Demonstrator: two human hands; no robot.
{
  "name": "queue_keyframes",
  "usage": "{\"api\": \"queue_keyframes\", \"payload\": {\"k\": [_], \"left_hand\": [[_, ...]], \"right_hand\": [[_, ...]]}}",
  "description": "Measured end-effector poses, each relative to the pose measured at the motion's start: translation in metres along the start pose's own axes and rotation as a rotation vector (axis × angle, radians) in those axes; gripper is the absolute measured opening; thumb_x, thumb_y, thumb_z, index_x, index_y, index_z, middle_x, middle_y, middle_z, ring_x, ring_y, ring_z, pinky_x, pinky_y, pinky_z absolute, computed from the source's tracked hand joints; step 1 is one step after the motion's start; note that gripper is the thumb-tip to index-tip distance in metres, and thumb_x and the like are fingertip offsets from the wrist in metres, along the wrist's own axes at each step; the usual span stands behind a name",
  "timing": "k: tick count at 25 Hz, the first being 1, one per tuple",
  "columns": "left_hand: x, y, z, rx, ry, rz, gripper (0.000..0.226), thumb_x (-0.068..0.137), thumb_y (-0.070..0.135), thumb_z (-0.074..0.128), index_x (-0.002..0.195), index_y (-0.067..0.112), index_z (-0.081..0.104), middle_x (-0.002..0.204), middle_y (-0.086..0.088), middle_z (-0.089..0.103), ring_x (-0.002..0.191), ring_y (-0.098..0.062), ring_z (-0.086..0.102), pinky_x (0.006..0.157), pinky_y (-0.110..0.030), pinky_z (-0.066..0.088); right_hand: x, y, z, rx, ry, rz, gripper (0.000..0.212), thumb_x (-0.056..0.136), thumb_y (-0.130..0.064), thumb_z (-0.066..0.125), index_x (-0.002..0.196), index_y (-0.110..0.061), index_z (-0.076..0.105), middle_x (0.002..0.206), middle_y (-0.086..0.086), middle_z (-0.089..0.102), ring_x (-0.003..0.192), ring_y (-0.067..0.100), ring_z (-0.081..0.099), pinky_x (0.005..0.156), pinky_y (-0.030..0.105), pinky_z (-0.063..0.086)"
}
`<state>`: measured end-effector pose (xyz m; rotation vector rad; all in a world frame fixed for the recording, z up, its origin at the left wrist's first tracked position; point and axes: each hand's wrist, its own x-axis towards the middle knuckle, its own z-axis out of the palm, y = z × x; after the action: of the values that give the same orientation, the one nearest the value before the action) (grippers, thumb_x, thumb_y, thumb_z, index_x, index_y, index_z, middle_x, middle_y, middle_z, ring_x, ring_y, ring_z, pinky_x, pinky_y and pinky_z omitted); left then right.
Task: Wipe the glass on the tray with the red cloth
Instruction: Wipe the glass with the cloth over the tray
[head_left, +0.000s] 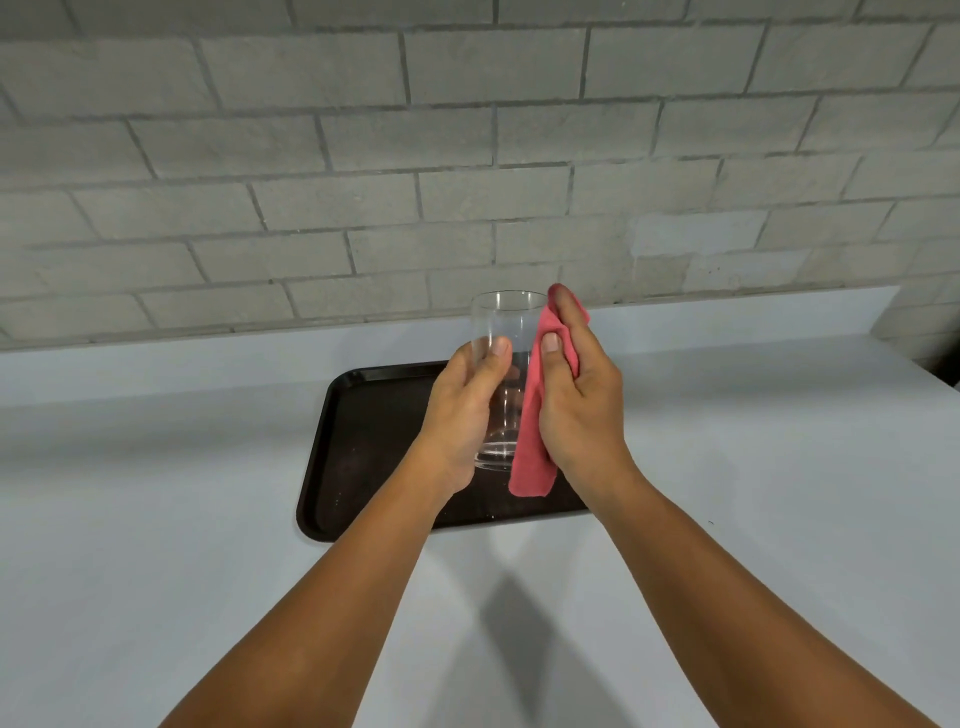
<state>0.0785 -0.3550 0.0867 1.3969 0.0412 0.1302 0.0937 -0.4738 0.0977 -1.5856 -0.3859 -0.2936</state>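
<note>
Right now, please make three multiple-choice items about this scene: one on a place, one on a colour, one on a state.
1. Where is the tray?
A. on the white counter
B. on the floor
C. on a shelf

2. What colour is the cloth?
A. blue
B. red
C. green

3. The glass is
A. lying flat
B. full of juice
C. held upright, empty

A: pale counter surrounds the tray.
B: the right hand grips red fabric.
C: the left hand holds it clear and upright.
</note>
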Motion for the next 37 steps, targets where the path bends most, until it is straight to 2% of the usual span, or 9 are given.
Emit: {"api": "queue_keyframes", "payload": {"k": [4,6,10,13,16,22,27,33,37], "left_hand": [[0.005,0.011,-0.002,-0.068,0.049,-0.028,0.07,0.076,0.066,0.059,0.122,0.013,0.065,0.1,-0.008,0.075,0.088,-0.024,0.074,0.077,-0.041,0.062],[0.008,0.015,-0.008,-0.079,0.06,-0.027,0.07,0.075,0.067,0.058,0.121,0.016,0.065,0.099,-0.008,0.075,0.088,-0.023,0.075,0.072,-0.037,0.063],[0.001,0.008,-0.003,-0.156,-0.017,-0.081,0.077,0.074,0.065,0.061,0.128,0.01,0.062,0.096,-0.011,0.073,0.078,-0.022,0.074,0.066,-0.036,0.061],[0.002,0.011,-0.001,-0.145,-0.009,-0.088,0.08,0.074,0.066,0.06,0.129,0.008,0.062,0.106,-0.017,0.074,0.09,-0.029,0.075,0.077,-0.044,0.061],[0.01,0.017,-0.006,-0.119,0.055,-0.08,0.082,0.076,0.066,0.057,0.132,0.007,0.062,0.122,-0.023,0.071,0.109,-0.036,0.071,0.091,-0.048,0.059],[0.003,0.003,-0.003,-0.212,-0.035,-0.134,0.068,0.078,0.061,0.061,0.12,0.007,0.068,0.095,-0.013,0.076,0.081,-0.025,0.075,0.066,-0.037,0.061],[0.012,0.011,-0.008,-0.14,0.005,-0.092,0.077,0.079,0.063,0.058,0.128,0.004,0.065,0.113,-0.02,0.075,0.1,-0.033,0.074,0.08,-0.04,0.061],[0.005,0.002,0.003,-0.152,-0.089,-0.107,0.065,0.072,0.066,0.064,0.108,0.013,0.072,0.093,-0.013,0.075,0.078,-0.025,0.073,0.067,-0.039,0.061],[0.009,0.009,0.013,-0.114,-0.044,-0.054,0.086,0.071,0.067,0.065,0.13,0.005,0.053,0.103,-0.016,0.074,0.074,-0.023,0.073,0.06,-0.035,0.059]], "right_hand": [[-0.013,-0.005,0.006,-0.008,-0.071,-0.028,0.047,0.103,-0.027,0.042,0.148,-0.041,0.033,0.134,-0.044,0.039,0.125,-0.017,0.041,0.101,0.009,0.037],[-0.031,-0.003,0.009,-0.013,-0.113,-0.065,0.048,0.103,-0.025,0.041,0.148,-0.042,0.032,0.134,-0.048,0.037,0.126,-0.019,0.039,0.1,0.005,0.034],[0.002,-0.006,-0.004,0.01,0.0,0.062,0.044,0.104,-0.026,0.041,0.148,-0.029,0.04,0.143,-0.022,0.045,0.123,-0.012,0.046,0.108,0.019,0.038],[0.008,-0.017,-0.002,0.004,-0.034,0.001,0.045,0.103,-0.027,0.043,0.148,-0.031,0.038,0.14,-0.031,0.042,0.118,-0.023,0.042,0.101,0.007,0.035],[-0.023,-0.012,0.01,-0.027,-0.17,-0.092,0.048,0.102,-0.027,0.044,0.147,-0.039,0.035,0.144,-0.035,0.038,0.128,-0.015,0.04,0.102,0.008,0.035],[0.013,-0.011,-0.007,-0.029,-0.003,0.063,0.044,0.104,-0.024,0.041,0.148,-0.03,0.04,0.144,-0.023,0.043,0.121,-0.014,0.045,0.108,0.018,0.037],[-0.024,-0.006,0.007,-0.053,-0.147,-0.084,0.048,0.101,-0.025,0.043,0.147,-0.039,0.036,0.142,-0.038,0.038,0.125,-0.015,0.043,0.102,0.009,0.036],[0.024,-0.013,-0.013,-0.003,0.122,0.09,0.037,0.103,-0.025,0.043,0.139,-0.03,0.051,0.134,-0.016,0.055,0.12,-0.001,0.053,0.099,0.01,0.041],[0.017,-0.013,-0.017,0.095,0.308,0.154,0.021,0.095,-0.035,0.058,0.114,-0.028,0.064,0.099,-0.014,0.068,0.085,-0.002,0.067,0.073,0.016,0.055]]}}
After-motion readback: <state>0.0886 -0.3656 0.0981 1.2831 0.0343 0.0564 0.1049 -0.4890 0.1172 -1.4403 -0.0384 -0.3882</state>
